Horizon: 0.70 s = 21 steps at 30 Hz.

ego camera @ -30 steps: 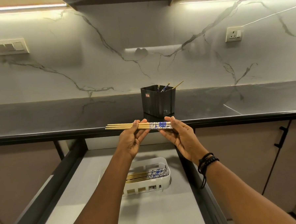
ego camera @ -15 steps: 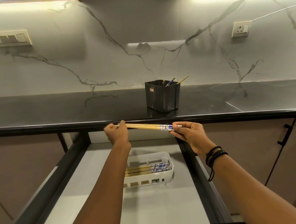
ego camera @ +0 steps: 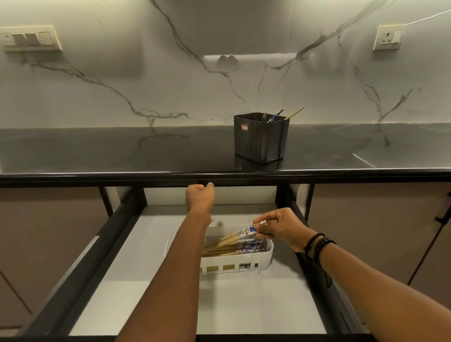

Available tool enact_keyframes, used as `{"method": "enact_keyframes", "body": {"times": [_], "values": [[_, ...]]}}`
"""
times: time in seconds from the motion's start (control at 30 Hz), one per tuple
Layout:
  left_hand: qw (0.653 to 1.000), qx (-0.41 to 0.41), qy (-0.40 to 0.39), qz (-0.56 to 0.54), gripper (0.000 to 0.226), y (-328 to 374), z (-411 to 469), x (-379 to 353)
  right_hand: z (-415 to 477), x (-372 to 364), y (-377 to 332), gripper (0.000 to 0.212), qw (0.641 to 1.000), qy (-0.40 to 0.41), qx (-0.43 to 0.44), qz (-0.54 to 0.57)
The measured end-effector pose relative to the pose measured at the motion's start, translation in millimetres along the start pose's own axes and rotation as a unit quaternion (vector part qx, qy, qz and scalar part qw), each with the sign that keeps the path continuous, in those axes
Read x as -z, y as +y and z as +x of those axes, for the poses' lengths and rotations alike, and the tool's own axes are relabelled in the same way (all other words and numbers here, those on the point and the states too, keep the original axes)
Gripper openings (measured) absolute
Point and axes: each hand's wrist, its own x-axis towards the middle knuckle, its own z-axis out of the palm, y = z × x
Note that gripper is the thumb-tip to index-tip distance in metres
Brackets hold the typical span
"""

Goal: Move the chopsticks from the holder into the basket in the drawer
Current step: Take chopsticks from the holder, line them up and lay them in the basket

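My right hand (ego camera: 279,226) grips a bundle of wooden chopsticks (ego camera: 235,237) by their blue-and-white ends, tips slanting down into the white slotted basket (ego camera: 237,265) in the open drawer (ego camera: 226,301). More chopsticks (ego camera: 231,249) lie flat in the basket. My left hand (ego camera: 199,197) is a loose fist near the counter's front edge, holding nothing. The black holder (ego camera: 260,139) stands on the dark counter with a few chopsticks (ego camera: 276,115) sticking out of it.
The drawer has dark side rails (ego camera: 76,278) and a white floor. A black counter edge (ego camera: 89,178) runs above it. A cabinet handle (ego camera: 447,207) is at the right. Wall sockets (ego camera: 386,37) and switches (ego camera: 30,38) sit on the marble backsplash.
My left hand let go of the chopsticks and stayed up by the counter edge. My right hand carried the bundle down from counter height into the basket.
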Motion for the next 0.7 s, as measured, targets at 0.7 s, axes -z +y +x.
{"method": "enact_keyframes", "body": {"times": [0.7], "values": [[0.935,-0.114,-0.224,0.250,0.021,-25.5,-11.4,-19.3,4.5,-21.6,4.6,0.032,0.831,-0.044,0.158,-0.531]]}}
